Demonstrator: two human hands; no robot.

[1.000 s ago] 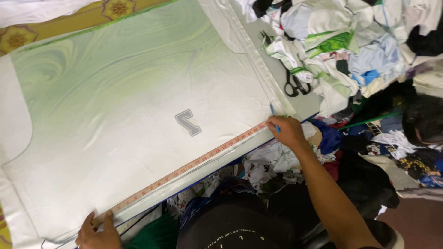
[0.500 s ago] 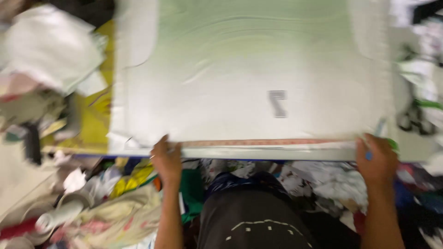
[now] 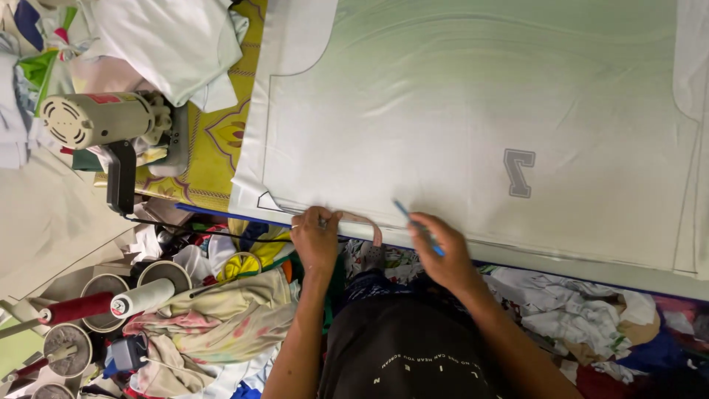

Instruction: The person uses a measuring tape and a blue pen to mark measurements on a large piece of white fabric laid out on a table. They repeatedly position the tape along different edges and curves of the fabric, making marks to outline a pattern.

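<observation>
My left hand (image 3: 316, 235) pinches the limp pink measuring tape (image 3: 363, 222) at the soft white cloth's (image 3: 473, 125) six-o'clock hem, while my right hand (image 3: 443, 255), toward three o'clock, grips a light blue pen (image 3: 413, 222), which seems easiest held mid-shaft.

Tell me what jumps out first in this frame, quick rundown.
A large pale green-white fabric panel with a grey printed figure fills the upper right, spread on a table. At its near edge, the left hand pinches a pink measuring tape while the right hand holds a blue pen. Far left, a cream motor unit sits above thread spools and heaped cloth scraps.
</observation>
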